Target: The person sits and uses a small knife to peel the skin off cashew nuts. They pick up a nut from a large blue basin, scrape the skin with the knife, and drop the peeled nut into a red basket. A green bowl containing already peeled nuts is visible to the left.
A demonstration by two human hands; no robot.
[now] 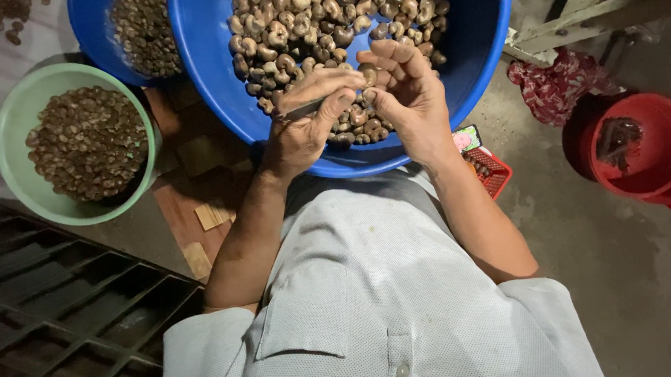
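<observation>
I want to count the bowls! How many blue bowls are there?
2. A big blue bowl of nuts sits under both hands; another blue bowl is behind it at top left, partly cut off. More may be out of view.

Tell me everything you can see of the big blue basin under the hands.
The big blue basin is round, smooth and looks like plastic, its top cut off by the frame. It stands upright, about half filled with brownish curved nuts. Both hands work over its near side, and a second blue basin sits at its left.

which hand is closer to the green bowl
Left. The left hand holds a thin tool over the blue basin, on the side nearer the green bowl. The right hand pinches a nut farther away, toward the red bucket.
</observation>
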